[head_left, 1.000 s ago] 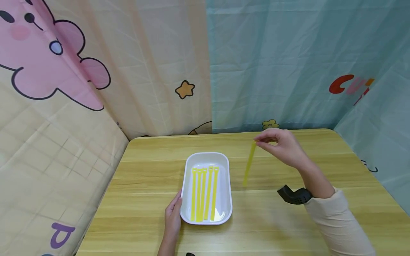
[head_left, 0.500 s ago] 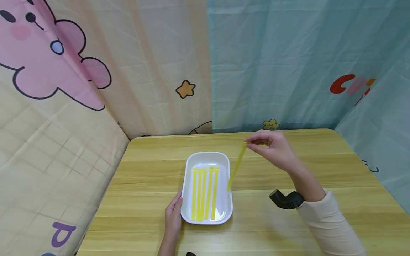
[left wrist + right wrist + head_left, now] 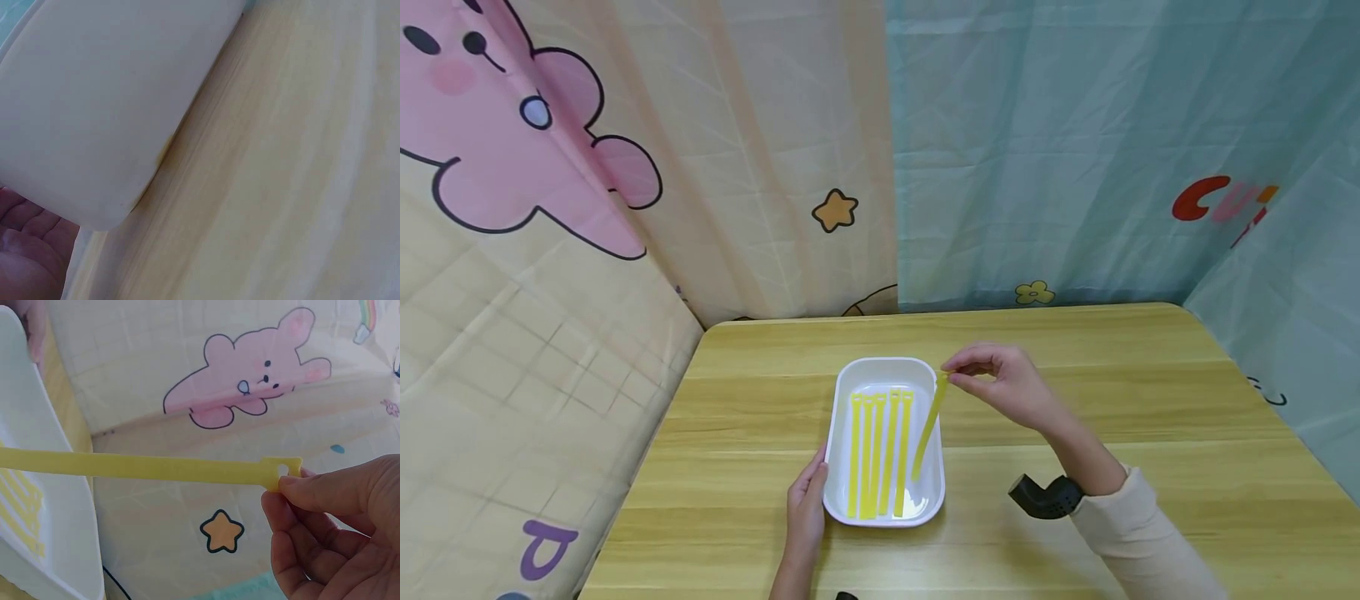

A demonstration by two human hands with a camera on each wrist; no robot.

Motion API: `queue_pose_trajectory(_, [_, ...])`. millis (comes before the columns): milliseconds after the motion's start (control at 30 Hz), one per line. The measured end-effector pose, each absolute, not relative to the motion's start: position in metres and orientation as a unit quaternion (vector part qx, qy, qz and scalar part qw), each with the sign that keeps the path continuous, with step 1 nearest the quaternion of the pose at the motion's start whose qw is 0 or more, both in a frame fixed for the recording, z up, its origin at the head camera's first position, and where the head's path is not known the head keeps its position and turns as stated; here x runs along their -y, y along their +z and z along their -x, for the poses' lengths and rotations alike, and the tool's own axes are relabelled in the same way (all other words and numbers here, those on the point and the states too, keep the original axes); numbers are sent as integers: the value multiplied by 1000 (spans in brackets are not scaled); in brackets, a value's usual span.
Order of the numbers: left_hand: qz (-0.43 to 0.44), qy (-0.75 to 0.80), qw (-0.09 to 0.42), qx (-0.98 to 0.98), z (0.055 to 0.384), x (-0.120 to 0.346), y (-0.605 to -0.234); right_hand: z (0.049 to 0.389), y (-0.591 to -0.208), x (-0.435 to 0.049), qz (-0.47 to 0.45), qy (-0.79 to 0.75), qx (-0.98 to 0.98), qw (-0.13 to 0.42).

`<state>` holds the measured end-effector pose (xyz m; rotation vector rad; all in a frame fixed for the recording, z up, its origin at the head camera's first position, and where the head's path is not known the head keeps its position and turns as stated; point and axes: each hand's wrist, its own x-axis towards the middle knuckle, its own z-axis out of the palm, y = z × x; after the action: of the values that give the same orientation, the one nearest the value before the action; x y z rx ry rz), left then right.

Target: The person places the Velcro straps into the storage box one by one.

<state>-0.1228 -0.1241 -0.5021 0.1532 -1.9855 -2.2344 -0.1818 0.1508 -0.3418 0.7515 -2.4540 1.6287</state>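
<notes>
My right hand point(image 3: 1003, 387) pinches a yellow hook-and-loop cable tie point(image 3: 930, 425) by its wide slotted head, between thumb and fingertips. The tie slants down over the right side of a white tray point(image 3: 880, 373), its tail inside the rim. In the right wrist view the tie point(image 3: 156, 467) runs straight out from the fingertips across the tray's edge. Several more yellow cable ties point(image 3: 889, 450) lie side by side in the tray, heads toward the back. My left hand point(image 3: 805, 508) holds the tray's left side near the front; in the left wrist view the tray point(image 3: 112, 112) hides its fingertips.
The tray stands on a wood-grain table point(image 3: 745, 417). Behind the table's far edge hangs a printed curtain point(image 3: 1037, 150), with another on the left point(image 3: 550, 333). A black curved wrist mount point(image 3: 1045, 497) juts from the right wrist.
My right hand has moved left and lower, bringing the cable tie from the table's right side to over the tray. The left hand and tray have stayed put.
</notes>
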Motion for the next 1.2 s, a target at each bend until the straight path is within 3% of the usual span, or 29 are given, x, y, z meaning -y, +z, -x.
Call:
queue_pose_trajectory(633, [-65, -744, 65, 662, 122, 125, -503, 168, -371, -142, -281, 559, 780, -4])
queue_pose_trajectory(1200, [-59, -742, 66, 665, 122, 125, -501, 197, -402, -133, -237, 503, 831, 7])
